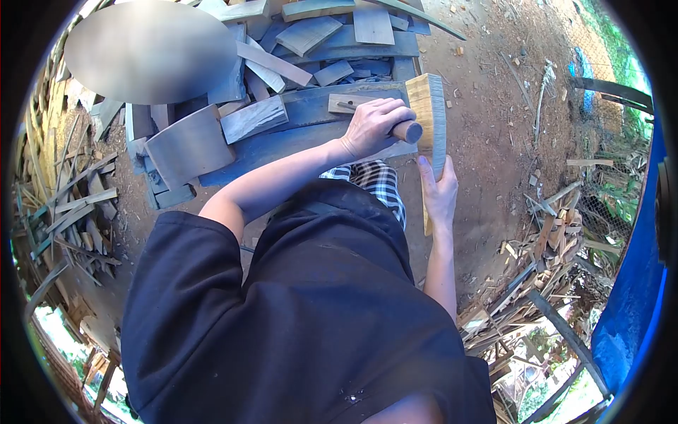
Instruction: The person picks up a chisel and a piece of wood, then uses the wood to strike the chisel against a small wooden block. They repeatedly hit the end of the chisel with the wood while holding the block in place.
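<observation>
My left hand (pixel 378 127) is closed around a tool with a thick round wooden handle (pixel 407 132), whose end faces me. A thin dark part of the tool shows on the far side of the fist; its working end is hidden. The handle's end overlaps a long, slightly curved wooden board (pixel 426 95), yellowish on its face and grey along one side. Lower down, my right hand (pixel 439 189) grips this board, thumb on the near face and fingers round the far side. The board stands upright, slanting towards me.
In front lies a grey wooden bench (pixel 311 116) with several wood blocks (pixel 254 119) and a wide curved piece (pixel 189 147). Offcuts are piled at left (pixel 92 212) and right (pixel 537 261). A blue tarp (pixel 628 318) hangs at right. A blurred oval hides the upper left.
</observation>
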`<state>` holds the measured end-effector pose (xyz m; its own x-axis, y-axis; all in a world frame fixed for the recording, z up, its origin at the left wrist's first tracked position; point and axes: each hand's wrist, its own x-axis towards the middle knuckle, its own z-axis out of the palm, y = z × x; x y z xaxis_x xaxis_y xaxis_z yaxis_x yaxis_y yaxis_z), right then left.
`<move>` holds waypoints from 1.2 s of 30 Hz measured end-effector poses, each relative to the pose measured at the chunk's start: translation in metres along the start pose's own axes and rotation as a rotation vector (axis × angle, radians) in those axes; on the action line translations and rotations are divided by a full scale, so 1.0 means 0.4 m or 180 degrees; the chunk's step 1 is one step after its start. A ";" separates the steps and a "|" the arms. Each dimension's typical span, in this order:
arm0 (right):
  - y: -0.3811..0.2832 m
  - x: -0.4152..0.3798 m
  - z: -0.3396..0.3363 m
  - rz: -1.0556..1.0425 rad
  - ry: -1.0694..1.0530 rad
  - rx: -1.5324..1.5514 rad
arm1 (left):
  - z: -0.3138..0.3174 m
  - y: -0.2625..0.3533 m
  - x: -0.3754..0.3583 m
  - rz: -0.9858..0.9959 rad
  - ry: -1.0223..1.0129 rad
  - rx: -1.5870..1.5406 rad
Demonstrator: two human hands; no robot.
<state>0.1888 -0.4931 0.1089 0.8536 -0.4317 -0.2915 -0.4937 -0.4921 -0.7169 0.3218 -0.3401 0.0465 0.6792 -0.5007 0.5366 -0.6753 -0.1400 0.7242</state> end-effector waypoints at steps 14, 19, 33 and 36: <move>-0.259 -0.019 -0.099 -0.1017 0.0644 0.1045 | -0.017 0.000 0.045 -0.0844 0.0642 -0.0388; -0.215 0.006 -0.023 -0.1583 0.0333 0.0241 | -0.026 0.001 0.037 -0.0999 0.0783 -0.0680; -0.232 -0.008 -0.022 -0.1307 0.0137 -0.0049 | -0.030 -0.009 0.040 -0.1172 0.0920 -0.0769; -0.254 -0.038 -0.016 -0.2047 0.0743 0.0923 | -0.019 -0.014 0.036 -0.1311 0.0891 -0.0827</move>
<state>0.2248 -0.4412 0.1903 0.8860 -0.2909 0.3612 0.1830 -0.4964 -0.8486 0.3374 -0.3402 0.0535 0.9462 -0.1985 0.2556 -0.2690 -0.0433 0.9622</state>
